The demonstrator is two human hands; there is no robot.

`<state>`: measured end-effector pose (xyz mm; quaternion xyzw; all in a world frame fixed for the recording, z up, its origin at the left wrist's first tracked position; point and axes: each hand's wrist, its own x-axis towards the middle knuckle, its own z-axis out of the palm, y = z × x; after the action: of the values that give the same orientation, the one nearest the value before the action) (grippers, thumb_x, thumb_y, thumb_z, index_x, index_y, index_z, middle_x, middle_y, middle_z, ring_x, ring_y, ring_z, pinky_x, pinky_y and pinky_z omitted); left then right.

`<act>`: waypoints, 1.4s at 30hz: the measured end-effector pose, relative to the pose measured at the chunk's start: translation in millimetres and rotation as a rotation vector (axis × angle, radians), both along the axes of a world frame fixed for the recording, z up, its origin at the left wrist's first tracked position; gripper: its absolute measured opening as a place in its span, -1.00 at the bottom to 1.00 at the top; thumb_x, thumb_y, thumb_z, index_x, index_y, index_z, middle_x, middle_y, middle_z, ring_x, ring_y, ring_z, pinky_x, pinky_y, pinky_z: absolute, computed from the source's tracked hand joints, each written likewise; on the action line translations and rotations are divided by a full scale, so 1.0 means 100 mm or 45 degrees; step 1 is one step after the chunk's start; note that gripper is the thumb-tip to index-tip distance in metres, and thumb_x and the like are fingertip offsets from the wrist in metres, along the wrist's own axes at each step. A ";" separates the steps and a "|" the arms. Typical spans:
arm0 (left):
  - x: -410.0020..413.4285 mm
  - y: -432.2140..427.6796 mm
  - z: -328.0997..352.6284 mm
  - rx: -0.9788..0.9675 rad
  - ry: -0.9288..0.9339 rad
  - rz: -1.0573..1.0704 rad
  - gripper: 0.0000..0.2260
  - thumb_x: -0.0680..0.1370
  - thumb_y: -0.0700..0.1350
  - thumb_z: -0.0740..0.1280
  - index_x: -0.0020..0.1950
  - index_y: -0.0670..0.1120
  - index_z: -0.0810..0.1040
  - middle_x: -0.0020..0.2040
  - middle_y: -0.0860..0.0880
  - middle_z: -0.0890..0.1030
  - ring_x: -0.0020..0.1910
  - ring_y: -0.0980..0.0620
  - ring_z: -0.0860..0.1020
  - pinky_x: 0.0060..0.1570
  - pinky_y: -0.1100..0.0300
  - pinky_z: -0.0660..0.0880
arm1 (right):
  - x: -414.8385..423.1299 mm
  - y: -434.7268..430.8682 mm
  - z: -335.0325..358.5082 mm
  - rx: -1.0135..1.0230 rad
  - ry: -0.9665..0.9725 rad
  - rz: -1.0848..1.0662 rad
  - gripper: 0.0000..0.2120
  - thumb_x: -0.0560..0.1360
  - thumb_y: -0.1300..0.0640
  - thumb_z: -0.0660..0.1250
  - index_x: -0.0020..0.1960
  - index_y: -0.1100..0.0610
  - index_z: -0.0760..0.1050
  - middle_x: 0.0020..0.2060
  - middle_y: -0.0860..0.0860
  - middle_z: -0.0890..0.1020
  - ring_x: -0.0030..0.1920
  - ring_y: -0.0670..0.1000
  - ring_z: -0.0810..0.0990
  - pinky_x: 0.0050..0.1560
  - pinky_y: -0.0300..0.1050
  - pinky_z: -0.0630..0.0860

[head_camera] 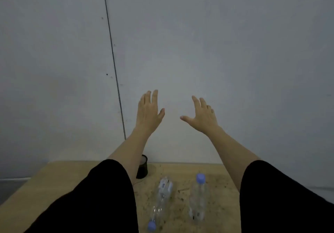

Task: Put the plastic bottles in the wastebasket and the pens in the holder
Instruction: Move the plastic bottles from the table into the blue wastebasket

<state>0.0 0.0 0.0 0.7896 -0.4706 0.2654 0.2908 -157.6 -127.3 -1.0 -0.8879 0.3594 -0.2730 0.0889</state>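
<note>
Two clear plastic bottles with light-purple caps lie on the wooden table [54,178]. The left bottle [161,196] points its cap toward me, the right bottle [197,196] points its cap away. A black cylindrical holder [143,167] stands at the table's back edge, partly hidden behind my left forearm. My left hand [149,113] and my right hand [201,115] are raised in front of the wall, well above the table, both with fingers spread and holding nothing. No pens or wastebasket are visible.
A grey-white wall [216,43] fills most of the view, with a thin dark vertical seam [113,61] on the left. My black sleeves cover much of the table's near part. Grey floor [10,187] shows beyond the table's left edge.
</note>
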 end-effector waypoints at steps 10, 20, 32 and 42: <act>-0.64 0.51 -1.76 0.388 0.344 -0.151 -0.43 0.59 -0.07 0.23 0.54 -0.16 0.08 0.50 -0.16 0.24 0.50 -0.12 0.17 0.39 0.08 0.30 | -0.44 0.43 -1.36 0.507 0.451 0.015 -0.22 0.45 -0.23 0.34 0.51 -0.15 0.00 0.55 0.10 0.00 0.49 0.29 0.09 0.39 0.36 0.23; -1.35 0.97 -2.83 0.861 0.466 -0.305 -0.30 0.57 0.03 0.27 0.57 -0.13 -0.03 0.52 -0.14 0.19 0.49 -0.12 0.20 0.42 0.05 0.25 | -0.97 0.93 -2.05 0.251 0.204 0.029 -0.74 0.54 0.16 0.30 0.21 0.12 0.39 0.17 0.15 0.39 0.11 0.23 0.43 0.04 0.12 0.51; -2.23 0.98 -3.33 1.403 0.531 -0.564 -0.35 0.57 0.02 0.26 0.56 -0.01 0.00 0.56 -0.12 0.10 0.52 -0.19 0.13 0.43 -0.13 0.24 | -1.92 1.45 -2.53 0.120 -0.213 -0.192 -0.83 0.41 0.31 0.42 -0.02 0.30 0.53 -0.08 0.24 0.50 -0.07 0.26 0.47 -0.10 0.06 0.47; -2.92 1.15 -3.71 1.400 0.352 -0.541 -0.36 0.55 0.24 0.13 0.55 0.10 -0.02 0.60 -0.05 -0.02 0.56 -0.19 0.02 0.45 -0.18 0.14 | -3.54 2.50 -3.05 0.399 -0.985 -0.588 -0.74 0.40 0.25 0.47 -0.05 0.02 0.45 -0.09 -0.08 0.49 -0.08 -0.04 0.54 -0.17 -0.21 0.60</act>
<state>-291.6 115.1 -371.0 0.7402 -0.6439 -0.1858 -0.0549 -511.9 123.2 -306.2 -0.5938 0.5246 -0.5388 0.2860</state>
